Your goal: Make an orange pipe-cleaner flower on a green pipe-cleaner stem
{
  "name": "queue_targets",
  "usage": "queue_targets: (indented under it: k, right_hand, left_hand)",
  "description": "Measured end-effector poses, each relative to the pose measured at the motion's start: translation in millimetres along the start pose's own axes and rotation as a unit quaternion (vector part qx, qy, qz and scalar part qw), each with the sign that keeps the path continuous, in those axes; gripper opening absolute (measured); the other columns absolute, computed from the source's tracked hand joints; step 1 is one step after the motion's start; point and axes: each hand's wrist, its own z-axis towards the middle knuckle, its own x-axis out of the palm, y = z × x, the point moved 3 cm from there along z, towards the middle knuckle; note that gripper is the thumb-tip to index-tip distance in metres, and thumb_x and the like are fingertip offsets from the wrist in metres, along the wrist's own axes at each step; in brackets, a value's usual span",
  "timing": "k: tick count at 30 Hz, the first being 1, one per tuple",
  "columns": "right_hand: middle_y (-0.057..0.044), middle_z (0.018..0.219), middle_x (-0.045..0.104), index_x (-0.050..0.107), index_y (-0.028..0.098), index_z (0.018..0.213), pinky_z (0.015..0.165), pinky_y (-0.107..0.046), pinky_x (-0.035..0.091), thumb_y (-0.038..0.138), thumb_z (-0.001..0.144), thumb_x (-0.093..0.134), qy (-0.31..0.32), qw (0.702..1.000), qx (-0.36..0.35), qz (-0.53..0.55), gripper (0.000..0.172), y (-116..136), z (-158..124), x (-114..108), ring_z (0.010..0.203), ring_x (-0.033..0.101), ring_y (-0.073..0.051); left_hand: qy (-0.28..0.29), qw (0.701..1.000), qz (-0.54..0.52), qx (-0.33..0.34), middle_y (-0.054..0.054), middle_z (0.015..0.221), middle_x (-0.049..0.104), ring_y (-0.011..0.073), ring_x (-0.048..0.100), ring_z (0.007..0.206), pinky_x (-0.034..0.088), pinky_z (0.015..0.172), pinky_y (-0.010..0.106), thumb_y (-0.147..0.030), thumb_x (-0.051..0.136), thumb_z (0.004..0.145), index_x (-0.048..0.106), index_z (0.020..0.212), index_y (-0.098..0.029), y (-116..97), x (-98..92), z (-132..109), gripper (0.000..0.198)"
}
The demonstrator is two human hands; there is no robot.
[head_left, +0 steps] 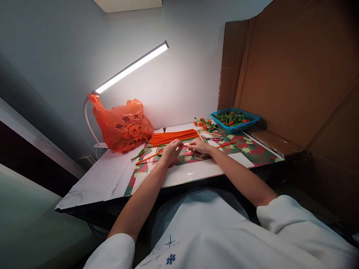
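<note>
My left hand (pixel 172 150) and my right hand (pixel 199 146) meet close together over the table, fingertips pinched on an orange pipe cleaner (pixel 185 146). Orange lengths stick out on both sides of my hands; whether they are one stem I cannot tell. Just behind lies a bundle of straight orange pipe cleaners (pixel 174 137). A small ring-shaped object (pixel 160 151) is partly hidden by my left hand. Below my right hand is a small pink item (pixel 189 153), too small to name. A pink-handled tool (pixel 214 139) rests beyond my right hand.
An orange plastic bag (pixel 120 127) stands at the back left beside a lit lamp (pixel 131 68). Orange flowers (pixel 202 124) lie near a blue basket (pixel 234 130) holding green stems and orange blooms. Twisted green stems (pixel 137 154) lie left. Cardboard (pixel 291 74) walls the right side.
</note>
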Motion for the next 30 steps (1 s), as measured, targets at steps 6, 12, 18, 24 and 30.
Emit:
queue_targets:
  k: [6, 12, 18, 24, 30]
  right_hand:
    - [0.002, 0.057, 0.055, 0.058, 0.016, 0.074, 0.048, -0.021, 0.035, 0.032, 0.078, 0.056, -0.025, 0.999, -0.024, -0.014, 0.017, 3.7, -4.9, -0.9, 0.049, 0.046, -0.010]
    - [0.001, 0.058, 0.055, 0.064, 0.014, 0.075, 0.052, -0.022, 0.034, 0.030, 0.080, 0.055, -0.079, 0.989, -0.089, -0.092, 0.019, 7.0, -6.0, -2.1, 0.053, 0.046, -0.010]
    - [-0.001, 0.066, 0.062, 0.067, 0.014, 0.077, 0.059, -0.023, 0.034, 0.022, 0.081, 0.056, -0.111, 0.969, -0.150, -0.165, 0.014, 11.5, -6.1, -2.1, 0.062, 0.050, -0.011]
    - [-0.004, 0.075, 0.065, 0.066, 0.016, 0.078, 0.065, -0.024, 0.037, 0.020, 0.082, 0.055, -0.126, 0.957, -0.179, -0.190, 0.012, 16.0, -7.8, -2.4, 0.069, 0.053, -0.014]
    - [-0.004, 0.075, 0.063, 0.065, 0.017, 0.077, 0.065, -0.025, 0.037, 0.019, 0.082, 0.052, -0.146, 0.949, -0.197, -0.199, 0.014, 17.9, -8.1, -2.9, 0.068, 0.051, -0.014]
  left_hand:
    - [0.029, 0.999, 0.017, -0.009, 0.004, 0.095, 0.068, 0.0167, 0.063, 0.082, 0.040, 0.061, 0.024, -0.029, 0.045, 0.094, 0.064, 0.094, -0.021, 0.7, 1.1, 0.3, 0.020]
    - [0.038, 0.999, 0.035, -0.018, 0.003, 0.094, 0.070, 0.0164, 0.064, 0.080, 0.040, 0.061, 0.025, -0.030, 0.044, 0.094, 0.065, 0.095, -0.022, 0.7, 0.4, -0.6, 0.022]
    - [0.045, 0.998, 0.024, -0.044, 0.002, 0.092, 0.073, 0.0177, 0.065, 0.080, 0.039, 0.062, 0.025, -0.029, 0.046, 0.093, 0.066, 0.093, -0.023, 3.2, 0.9, -0.1, 0.022]
    - [0.060, 0.994, -0.048, -0.076, 0.003, 0.076, 0.070, 0.0163, 0.060, 0.066, 0.037, 0.058, 0.025, -0.028, 0.047, 0.089, 0.068, 0.089, -0.019, 4.3, 0.1, 2.7, 0.023]
    - [0.072, 0.985, -0.126, -0.093, 0.000, 0.067, 0.065, 0.0132, 0.053, 0.059, 0.036, 0.056, 0.023, -0.031, 0.047, 0.086, 0.067, 0.085, -0.018, 5.2, 1.0, 2.9, 0.024]
